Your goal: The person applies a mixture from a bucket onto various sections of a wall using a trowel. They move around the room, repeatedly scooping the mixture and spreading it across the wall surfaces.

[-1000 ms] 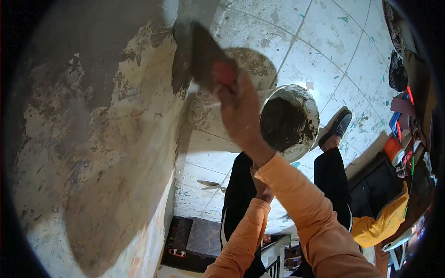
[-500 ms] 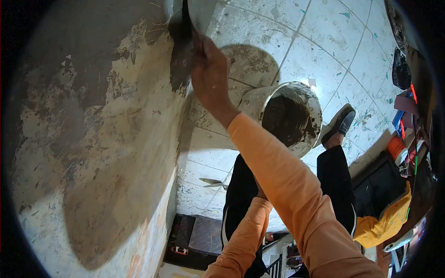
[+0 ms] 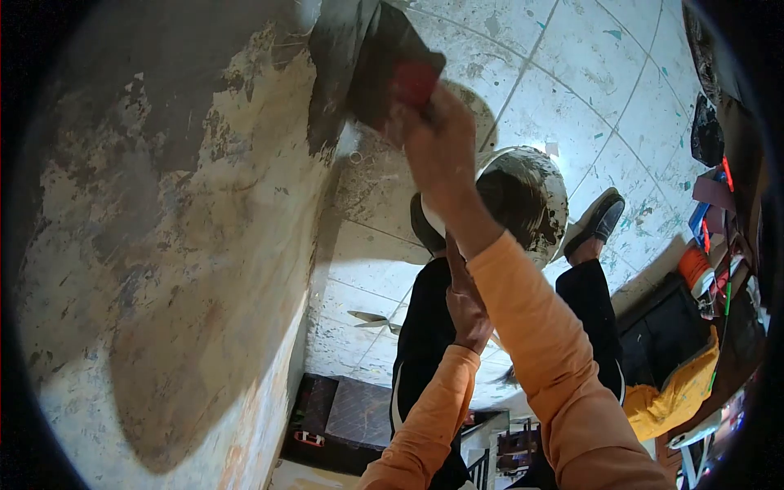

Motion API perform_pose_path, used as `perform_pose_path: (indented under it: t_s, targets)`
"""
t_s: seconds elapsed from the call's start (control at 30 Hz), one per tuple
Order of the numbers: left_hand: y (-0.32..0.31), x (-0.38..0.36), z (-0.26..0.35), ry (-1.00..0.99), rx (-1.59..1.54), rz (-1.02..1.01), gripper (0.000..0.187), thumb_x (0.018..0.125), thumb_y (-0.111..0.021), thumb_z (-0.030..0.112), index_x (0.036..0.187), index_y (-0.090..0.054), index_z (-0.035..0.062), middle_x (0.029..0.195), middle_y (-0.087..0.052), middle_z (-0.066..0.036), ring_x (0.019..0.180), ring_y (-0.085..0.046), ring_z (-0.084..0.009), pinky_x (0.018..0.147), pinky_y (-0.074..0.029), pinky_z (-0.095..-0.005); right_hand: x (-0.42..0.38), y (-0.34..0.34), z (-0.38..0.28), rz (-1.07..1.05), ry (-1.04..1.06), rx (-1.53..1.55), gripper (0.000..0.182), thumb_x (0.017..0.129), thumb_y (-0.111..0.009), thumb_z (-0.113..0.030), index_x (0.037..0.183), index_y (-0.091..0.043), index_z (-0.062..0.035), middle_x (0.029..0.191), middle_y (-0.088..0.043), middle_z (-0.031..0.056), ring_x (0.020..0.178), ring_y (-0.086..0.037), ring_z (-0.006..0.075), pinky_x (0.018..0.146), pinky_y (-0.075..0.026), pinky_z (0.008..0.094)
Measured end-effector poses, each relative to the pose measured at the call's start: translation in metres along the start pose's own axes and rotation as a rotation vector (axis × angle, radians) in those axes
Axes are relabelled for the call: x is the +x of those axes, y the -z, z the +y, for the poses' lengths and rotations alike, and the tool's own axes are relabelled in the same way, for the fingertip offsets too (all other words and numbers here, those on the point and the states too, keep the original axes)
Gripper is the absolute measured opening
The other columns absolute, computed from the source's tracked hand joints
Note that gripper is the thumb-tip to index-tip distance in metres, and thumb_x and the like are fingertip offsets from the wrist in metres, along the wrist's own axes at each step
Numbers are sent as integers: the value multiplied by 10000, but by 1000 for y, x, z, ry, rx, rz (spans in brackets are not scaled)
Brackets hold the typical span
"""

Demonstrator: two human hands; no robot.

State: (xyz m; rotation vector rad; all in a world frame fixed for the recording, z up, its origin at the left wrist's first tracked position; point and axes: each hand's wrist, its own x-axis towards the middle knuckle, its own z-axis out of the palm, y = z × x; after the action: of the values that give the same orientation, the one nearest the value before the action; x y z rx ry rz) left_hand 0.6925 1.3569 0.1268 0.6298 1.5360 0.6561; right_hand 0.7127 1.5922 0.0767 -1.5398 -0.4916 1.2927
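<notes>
Head view, looking down beside a patchy, partly grey-coated wall (image 3: 261,180). At top centre, slightly blurred, a broad, dark-bladed trowel (image 3: 377,69) with a red handle (image 3: 415,84), near the wall; impossible to tell whether touching. Right grip (image 3: 445,143) closed around the handle, with the arm in an orange sleeve reaching up from the lower right. Left grip (image 3: 469,314) lower down, beside the right forearm and partly hidden; cannot tell how wide or narrow, or whether holding anything

Under and beside the right wrist, a pale bucket (image 3: 555,192) on the tiled floor (image 3: 600,77), smeared inside with dark material. Near the left sleeve, a pointed metal tool (image 3: 369,319) flat on the tiles; at far right, a yellow cloth (image 3: 682,392) in soft folds

Judging by looks, fairly light for one hand, with a thin, stiff blade, hardly fragile, perhaps slippery where smeared. Best held by the red handle, fingers wrapped fully round, clear of the blade's edge
</notes>
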Motion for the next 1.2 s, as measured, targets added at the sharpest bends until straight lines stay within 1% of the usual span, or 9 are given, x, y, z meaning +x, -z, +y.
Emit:
perform_pose_path:
  t_s: [0.1, 0.2, 0.53, 0.73, 0.8, 0.93, 1.03, 1.13, 1.2]
  targets:
    - [0, 0, -5, 155, 71, 15, 713, 949, -814, 303, 1530, -447, 113, 1385, -662, -122, 1172, -682, -233, 1024, -562, -369, 15, -16, -1, -27, 4, -61, 251, 1017, -601, -86, 1231, -699, 3, 1040, -758, 168, 909, -720, 272, 855, -557, 394]
    - [4, -7, -47, -7, 85, 33, 1021, 924, -805, 181, 1705, -148, 191, 1078, -779, -176, 969, -784, -285, 771, -602, -402, -6, -29, -27, -81, 32, -169, 249, 1016, -610, -98, 1224, -696, 9, 1028, -753, 179, 880, -719, 304, 863, -555, 411]
    - [-1, 11, 8, 258, 210, -18, 916, 1009, -746, 219, 1709, -159, 169, 1468, -620, -184, 1282, -651, -267, 1058, -538, -395, 16, 31, 21, -32, -382, 283, 171, 1000, -633, -51, 1141, -731, -53, 909, -689, 34, 786, -637, 114, 638, -519, 312]
    - [-1, 14, 9, 198, 346, 50, 950, 997, -759, 224, 1717, -142, 176, 1525, -591, -204, 1307, -634, -225, 1077, -524, -390, 88, -2, 66, -104, -265, 101, 240, 973, -587, 21, 1186, -697, 10, 900, -692, 80, 710, -651, 192, 587, -523, 361]
    - [1, 14, 5, 87, 376, 33, 917, 1016, -685, 220, 1721, -100, 241, 860, -731, -125, 684, -697, -300, 702, -571, -419, 90, -28, 70, -111, -257, 11, 214, 972, -584, 4, 1148, -705, 17, 868, -696, 89, 712, -663, 203, 600, -526, 378]
    - [6, 0, -55, -32, 289, 80, 822, 982, -736, 235, 1665, -286, 155, 916, -752, -130, 760, -730, -300, 758, -582, -419, 63, -83, 57, 57, 89, -357, 171, 987, -580, -47, 1054, -707, 45, 776, -688, 113, 687, -663, 226, 629, -520, 416]
    - [8, -26, -106, 273, -487, 122, 479, 938, -783, 233, 1322, -594, 17, 1037, -769, -139, 898, -749, -349, 868, -585, -395, 4, -71, 14, -74, 189, -405, 164, 1009, -572, -56, 1044, -691, 52, 776, -679, 110, 701, -648, 212, 668, -526, 401]
    - [43, -45, -153, 553, -1127, -20, 706, 1084, -565, 523, 1608, -385, 86, 1572, -520, -131, 1358, -571, -258, 1127, -480, -443, -41, -44, 8, -116, 132, -256, 158, 1008, -564, -32, 1095, -679, 32, 821, -671, 68, 715, -638, 182, 668, -524, 364]
    - [28, -11, -77, 180, -408, -52, 654, 1058, -632, 417, 1570, -422, 70, 1266, -635, -170, 1079, -655, -323, 946, -540, -432, -41, -15, 17, -197, -28, -122, 167, 1006, -565, -19, 1127, -673, 19, 847, -663, 48, 722, -638, 167, 666, -521, 343]
